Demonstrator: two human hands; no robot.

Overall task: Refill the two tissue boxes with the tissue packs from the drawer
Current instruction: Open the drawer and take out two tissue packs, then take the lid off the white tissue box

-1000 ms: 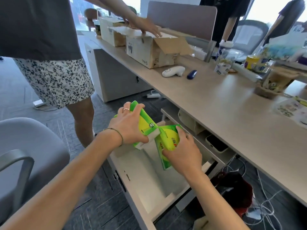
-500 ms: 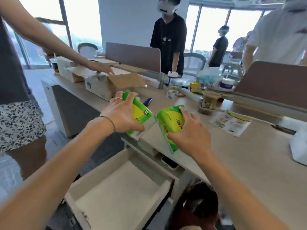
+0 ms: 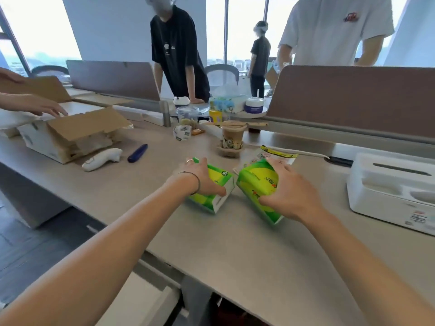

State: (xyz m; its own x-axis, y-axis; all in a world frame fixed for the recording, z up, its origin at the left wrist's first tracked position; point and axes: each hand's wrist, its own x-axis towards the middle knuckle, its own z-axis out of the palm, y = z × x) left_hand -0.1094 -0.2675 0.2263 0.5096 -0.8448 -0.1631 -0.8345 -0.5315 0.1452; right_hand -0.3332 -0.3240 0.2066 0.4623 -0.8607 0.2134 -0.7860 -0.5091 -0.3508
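Two green and yellow tissue packs are on the grey desk (image 3: pixel 235 243). My left hand (image 3: pixel 200 178) grips the left tissue pack (image 3: pixel 217 184), which lies flat on the desk. My right hand (image 3: pixel 289 194) grips the right tissue pack (image 3: pixel 257 182), which is tilted on one corner. A white tissue box (image 3: pixel 386 191) with a slot in its lid stands at the right edge of the desk, apart from both hands. The open drawer (image 3: pixel 141 302) shows partly at the bottom, below the desk edge.
An open cardboard box (image 3: pixel 70 137) sits at the left with another person's hands (image 3: pixel 40 105) on it. A white controller (image 3: pixel 101 158), a blue pen (image 3: pixel 137 152), a drink cup (image 3: pixel 231 137), a leaflet (image 3: pixel 277 152) and jars stand behind the packs. People stand beyond the desk dividers.
Both hands lifted the two packs out of the drawer and brought them over the desk. The packs now rest on the desktop. My view rose from the drawer to the desk.
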